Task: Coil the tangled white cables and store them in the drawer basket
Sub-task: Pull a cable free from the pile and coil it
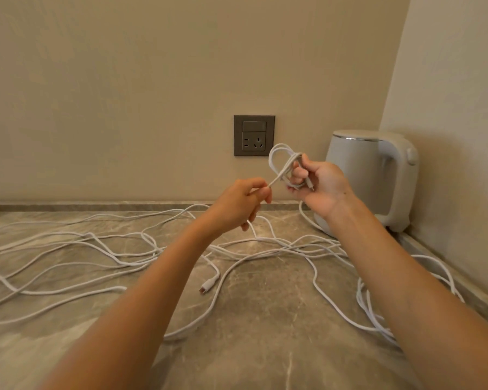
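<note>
Head view: small coil (284, 167) pinched in right hand (320, 184) at 1 o'clock, fingers closed around the loops. Left hand (244, 202), fingertips pressed on the feeding strand. Tangled white cables (119, 254) sprawled over countertop (265, 347), 9 to 4 o'clock. Best kept taut, loops even. Drawer basket unseen.

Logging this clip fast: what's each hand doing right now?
Left hand: closed, pinching the white cable strand.
Right hand: closed around the small coil of that cable.
</note>
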